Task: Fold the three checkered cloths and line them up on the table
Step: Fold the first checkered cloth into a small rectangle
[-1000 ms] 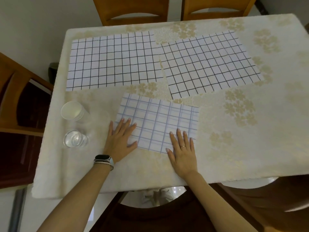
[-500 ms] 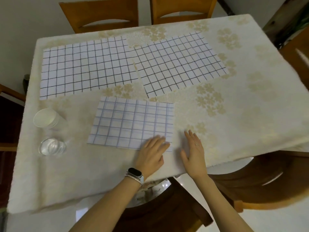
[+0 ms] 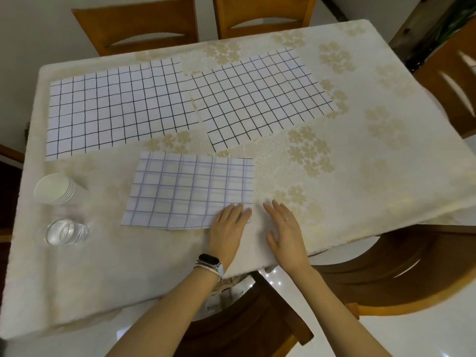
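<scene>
Left grip [image 3: 229, 228] presses flat on the folded cloth [image 3: 185, 191], right grip [image 3: 286, 231] lies flat and empty on the surface [image 3: 360, 189] beside it; next probably means reaching for a spread cloth [image 3: 257, 99].

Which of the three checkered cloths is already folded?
The small cloth with pale blue lines, nearest the person, touched by the left hand. The two black-lined cloths lie spread flat behind it.
</scene>
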Action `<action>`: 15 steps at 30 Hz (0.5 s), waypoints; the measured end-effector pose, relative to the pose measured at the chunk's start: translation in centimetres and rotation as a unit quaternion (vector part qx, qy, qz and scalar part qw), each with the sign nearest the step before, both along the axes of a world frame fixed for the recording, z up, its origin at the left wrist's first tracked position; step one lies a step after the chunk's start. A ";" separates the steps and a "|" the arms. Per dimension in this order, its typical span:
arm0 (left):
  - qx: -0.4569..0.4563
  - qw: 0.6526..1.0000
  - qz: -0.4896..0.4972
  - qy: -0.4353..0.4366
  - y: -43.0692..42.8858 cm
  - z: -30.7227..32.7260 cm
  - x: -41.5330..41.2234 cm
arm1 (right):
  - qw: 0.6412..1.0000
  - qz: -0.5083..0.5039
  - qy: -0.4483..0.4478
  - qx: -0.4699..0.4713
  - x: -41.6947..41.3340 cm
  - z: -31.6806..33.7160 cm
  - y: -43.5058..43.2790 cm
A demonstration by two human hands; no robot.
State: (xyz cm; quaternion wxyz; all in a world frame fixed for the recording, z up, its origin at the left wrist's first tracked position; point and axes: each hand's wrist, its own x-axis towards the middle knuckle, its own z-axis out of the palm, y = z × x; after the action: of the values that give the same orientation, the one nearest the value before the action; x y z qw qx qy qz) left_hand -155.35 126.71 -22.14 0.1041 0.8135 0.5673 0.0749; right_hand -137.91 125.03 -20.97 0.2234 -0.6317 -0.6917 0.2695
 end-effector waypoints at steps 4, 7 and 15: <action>0.014 0.991 0.004 -0.132 -1.5 0.7 -1.5 | 0.998 0.059 -0.014 0.013 -0.3 0.2 1.6; -0.003 0.981 -0.004 -0.194 -2.7 0.9 -3.6 | 0.992 0.120 -0.038 0.028 -0.9 0.1 2.7; -0.035 0.951 0.114 -0.284 -7.5 3.8 -9.5 | 0.978 0.170 -0.099 0.061 -3.0 0.0 3.7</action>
State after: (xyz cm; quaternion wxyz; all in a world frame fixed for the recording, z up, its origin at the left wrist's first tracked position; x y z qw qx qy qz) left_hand -164.86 119.16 -18.33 0.2808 0.6841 0.6054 0.2943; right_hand -140.92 128.76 -21.00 0.1427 -0.5132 -0.8231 0.1970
